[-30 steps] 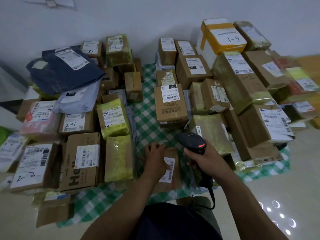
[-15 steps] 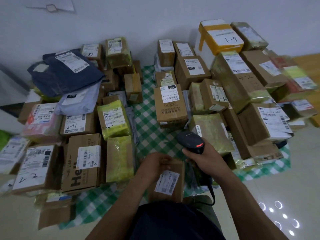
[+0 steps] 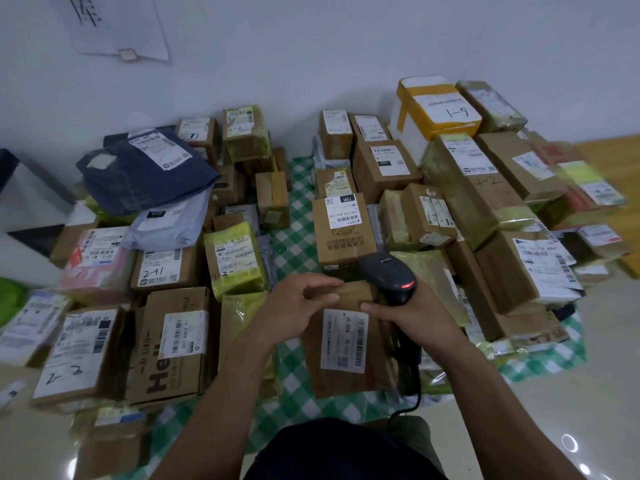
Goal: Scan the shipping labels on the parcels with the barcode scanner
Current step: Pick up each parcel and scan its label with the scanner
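At the near edge of the green checked cloth (image 3: 294, 400), a brown parcel (image 3: 346, 372) is held with its white label (image 3: 344, 336) facing up toward the camera. It cannot be told if the bottom of the parcel is resting on the cloth. The top edge of the parcel is gripped by the left hand (image 3: 298, 306), with the fingers curled over the top. The barcode scanner (image 3: 391, 277) is gripped tight in the right hand (image 3: 415, 311), just at the parcel's top right corner. The front of the parcel is touched by a fingertip of that same hand. A small red light is seen on the scanner's head. A black cable (image 3: 414, 386) is seen hanging down from the handle, beside the parcel's right side.

To the left, a big box with dark letters (image 3: 173, 344) is laid flat near the cloth's left edge. Just behind the hands, in the middle of the cloth, a tall brown box (image 3: 341, 226) is stood with its label facing up. More boxes are piled along both sides.

Farther back, a dark blue bag (image 3: 145, 168) is laid on the left pile. At the far right corner, a white box with orange tape (image 3: 436, 109) is set against the wall. A sheet of paper (image 3: 117, 26) is stuck on the wall.
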The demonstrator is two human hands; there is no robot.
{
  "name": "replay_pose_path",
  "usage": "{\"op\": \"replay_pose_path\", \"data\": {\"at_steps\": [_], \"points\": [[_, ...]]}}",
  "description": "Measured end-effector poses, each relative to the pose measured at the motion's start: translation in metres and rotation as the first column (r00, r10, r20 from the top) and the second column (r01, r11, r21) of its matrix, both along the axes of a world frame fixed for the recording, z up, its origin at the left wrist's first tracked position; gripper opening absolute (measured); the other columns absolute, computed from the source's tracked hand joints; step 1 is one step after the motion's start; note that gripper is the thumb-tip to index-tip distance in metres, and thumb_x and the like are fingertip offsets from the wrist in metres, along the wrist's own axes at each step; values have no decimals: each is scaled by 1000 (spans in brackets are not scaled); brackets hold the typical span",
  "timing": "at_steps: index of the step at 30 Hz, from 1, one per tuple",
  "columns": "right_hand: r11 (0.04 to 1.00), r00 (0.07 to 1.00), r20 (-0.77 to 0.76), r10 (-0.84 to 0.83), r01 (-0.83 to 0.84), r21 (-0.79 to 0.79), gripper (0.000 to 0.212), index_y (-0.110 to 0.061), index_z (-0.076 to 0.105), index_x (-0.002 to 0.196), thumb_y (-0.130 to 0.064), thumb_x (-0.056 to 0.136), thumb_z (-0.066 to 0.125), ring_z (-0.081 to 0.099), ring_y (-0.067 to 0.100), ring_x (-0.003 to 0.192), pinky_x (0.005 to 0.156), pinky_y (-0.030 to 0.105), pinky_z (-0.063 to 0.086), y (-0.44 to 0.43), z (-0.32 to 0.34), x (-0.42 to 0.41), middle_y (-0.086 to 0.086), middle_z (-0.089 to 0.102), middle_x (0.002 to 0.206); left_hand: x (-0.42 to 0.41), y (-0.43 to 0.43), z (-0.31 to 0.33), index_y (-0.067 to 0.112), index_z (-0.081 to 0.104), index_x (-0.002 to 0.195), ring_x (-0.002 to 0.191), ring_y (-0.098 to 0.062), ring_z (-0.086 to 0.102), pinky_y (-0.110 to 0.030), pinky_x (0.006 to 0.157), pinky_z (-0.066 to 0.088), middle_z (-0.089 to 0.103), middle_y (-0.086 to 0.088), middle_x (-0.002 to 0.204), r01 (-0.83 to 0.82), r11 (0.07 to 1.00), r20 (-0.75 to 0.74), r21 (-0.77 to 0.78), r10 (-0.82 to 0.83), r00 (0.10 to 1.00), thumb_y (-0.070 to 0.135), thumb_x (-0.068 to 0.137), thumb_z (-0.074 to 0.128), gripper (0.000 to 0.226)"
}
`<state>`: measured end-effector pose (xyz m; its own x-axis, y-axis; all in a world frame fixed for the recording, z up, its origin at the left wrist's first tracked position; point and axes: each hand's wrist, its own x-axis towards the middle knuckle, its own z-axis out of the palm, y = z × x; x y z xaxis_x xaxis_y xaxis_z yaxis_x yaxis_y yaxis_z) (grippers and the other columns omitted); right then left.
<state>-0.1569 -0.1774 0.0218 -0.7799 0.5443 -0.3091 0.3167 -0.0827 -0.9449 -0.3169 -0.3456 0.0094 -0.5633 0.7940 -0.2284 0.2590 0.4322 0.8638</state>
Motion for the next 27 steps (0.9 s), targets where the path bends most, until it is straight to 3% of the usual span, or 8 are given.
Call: {"op": "replay_pose_path", "data": {"at_steps": [2,6,9,12,17,19,23,27], "points": [[1000,1000,7,-5,5,4,60,-18,66,127,0,75,89,74,18,101,72,24,61,1,4,-6,1,78,110,-4,-1,2,51,69,119,122,6,56,-35,111,46,65,25,131,-79,996,30,38,78,996,36,92,76,32],[996,995,-22,-93,93,-14,45,-20,70,118,-2,79,87,77,18,87,70,30,61,8,14,-12,0,80,94,-6,-9,9,48,52,144,142,-9,40,-45,117,40,44,16,154,-371,924,101,91,362,927,50,73,88,80],[971,971,-89,-224,214,-103,41,-20,71,118,-2,84,83,76,26,99,83,43,61,15,22,-21,4,80,103,-8,-16,8,52,38,152,140,-16,45,-48,111,47,46,13,153,-412,903,330,119,356,874,58,61,87,104],[946,945,-131,-300,277,-168,38,-14,70,122,-3,87,80,75,24,97,79,39,60,20,34,-31,1,80,101,-5,-19,6,55,40,148,125,-15,56,-37,94,56,53,6,147,-354,929,413,103,284,865,55,67,83,91],[956,950,-103,-295,292,-38,28,-35,67,117,-29,92,79,75,22,101,90,46,62,24,39,-35,-6,78,103,-23,-16,12,53,52,143,125,-14,57,-32,91,56,60,9,139,-408,902,309,143,351,884,51,80,80,69],[965,961,-85,-263,264,-2,29,-38,65,118,-35,92,78,75,20,99,93,50,60,23,41,-32,-6,79,101,-33,-13,22,47,52,145,118,-8,58,-18,79,52,60,24,125,-404,900,218,162,367,904,39,89,78,61],[978,996,76,-50,34,205,45,-33,60,130,-49,91,74,75,6,87,94,51,57,16,48,-25,-9,79,94,-51,0,42,43,48,150,110,1,50,-5,72,41,53,23,127,-370,916,-12,156,376,927,32,95,73,61],[975,994,97,55,-75,209,47,-28,56,137,-31,94,76,76,9,76,64,20,55,4,54,-24,-6,76,104,-70,15,61,45,46,151,133,-16,52,-28,96,48,54,9,147,-360,921,-129,151,379,916,34,97,71,60]]}}
